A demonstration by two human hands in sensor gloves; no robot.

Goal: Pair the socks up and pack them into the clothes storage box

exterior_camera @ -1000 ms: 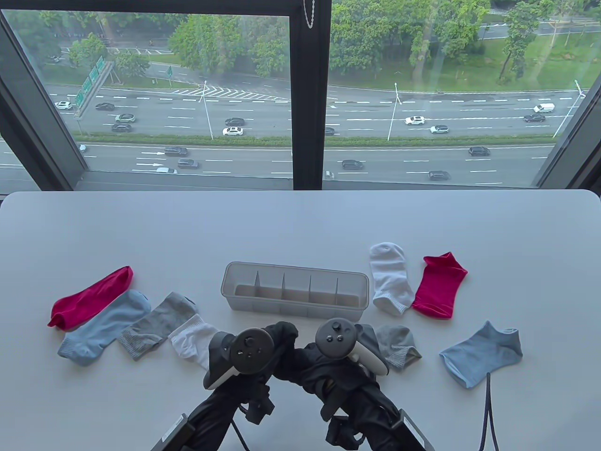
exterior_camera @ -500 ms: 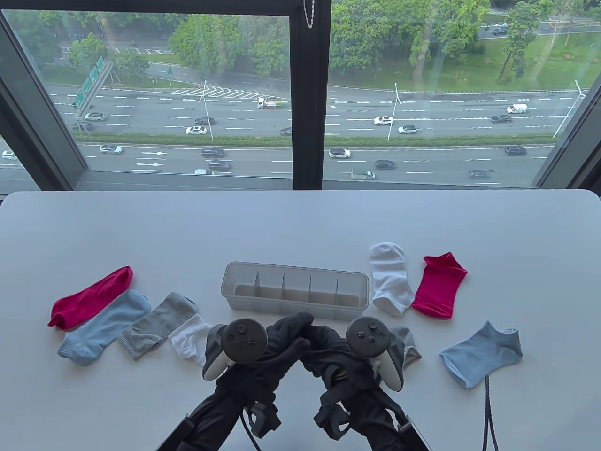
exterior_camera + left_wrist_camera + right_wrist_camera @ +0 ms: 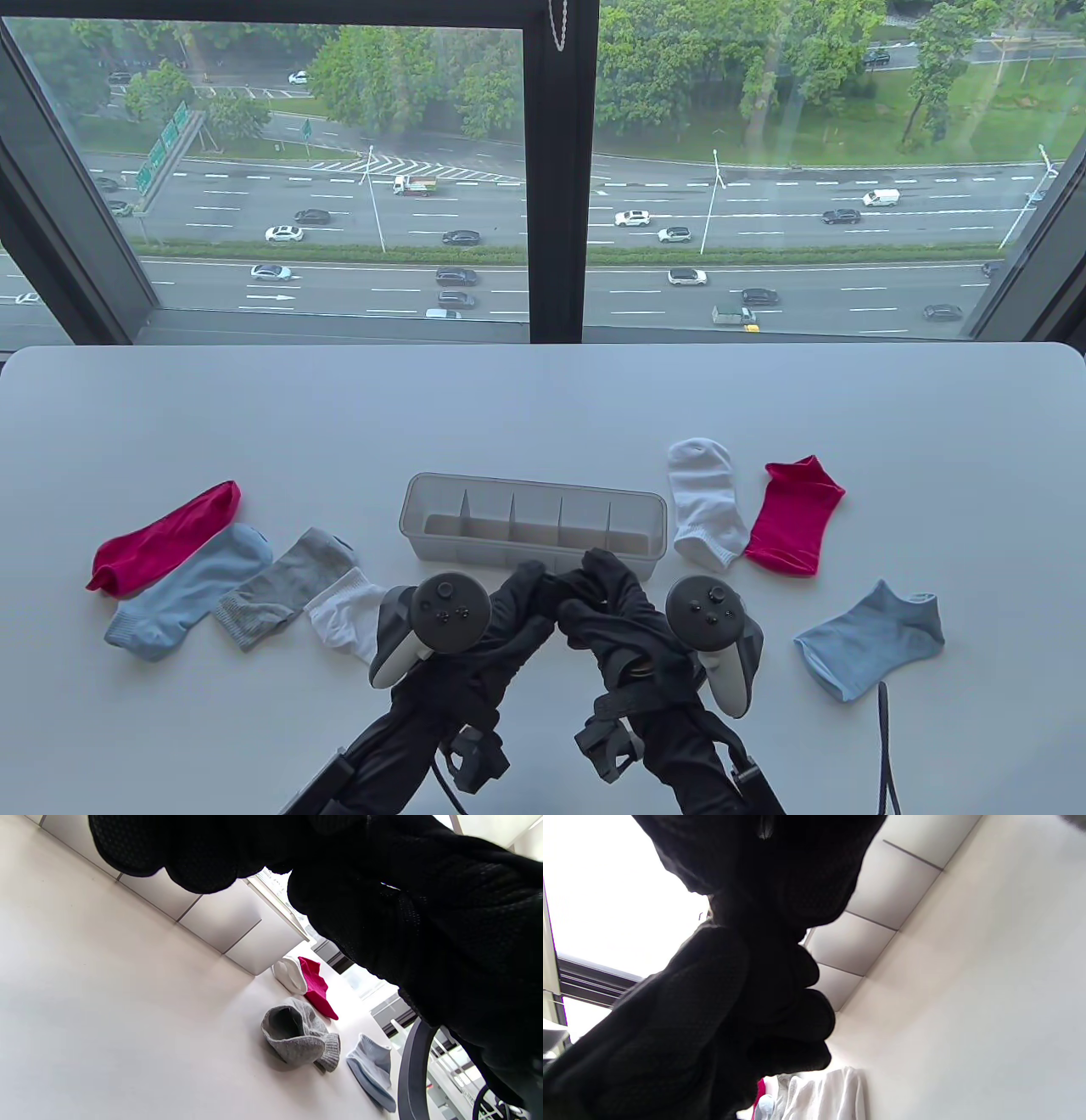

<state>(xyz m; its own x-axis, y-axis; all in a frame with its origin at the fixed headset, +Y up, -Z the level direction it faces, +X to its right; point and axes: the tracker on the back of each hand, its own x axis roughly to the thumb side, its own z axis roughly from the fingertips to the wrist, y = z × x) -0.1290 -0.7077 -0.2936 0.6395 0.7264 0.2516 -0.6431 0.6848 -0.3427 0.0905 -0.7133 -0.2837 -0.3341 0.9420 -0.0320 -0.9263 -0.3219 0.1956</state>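
A clear divided storage box (image 3: 441, 550) stands mid-table with nothing in its compartments. On its left lie red (image 3: 165, 535), blue (image 3: 187, 590), grey (image 3: 284, 586) and white (image 3: 344, 615) socks. On its right lie white (image 3: 704, 501), red (image 3: 793, 518) and blue (image 3: 870, 637) socks. A crumpled grey sock (image 3: 297, 1037) sits by my right hand. My left hand (image 3: 530, 590) and right hand (image 3: 607, 577) meet just in front of the box, their black-gloved fingers curled against each other. Whether dark cloth is held between them is unclear.
A window runs along the table's (image 3: 543, 407) far edge. A dark cord (image 3: 882, 739) hangs over the near edge below the right blue sock. The far half of the white table is bare.
The two trackers have swung apart, and the right one now covers the right grey sock. The joined fingertips have moved up toward the box's front wall. The socks have not moved.
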